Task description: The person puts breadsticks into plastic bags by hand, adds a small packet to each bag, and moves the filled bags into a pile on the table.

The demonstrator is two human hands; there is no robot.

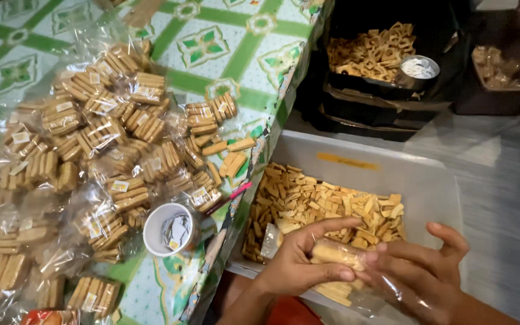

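Note:
My left hand and my right hand hold one clear plastic bag with a stack of tan rectangular biscuits inside it, just above the near edge of a grey plastic tub. The left hand's fingers wrap the stack; the right hand pinches the bag's loose clear end. The tub is filled with loose tan biscuits.
On a green-and-white patterned table at left lies a heap of filled biscuit bags, a white cup of small paper slips and a pink pen. A black tray of biscuits with a metal bowl stands behind.

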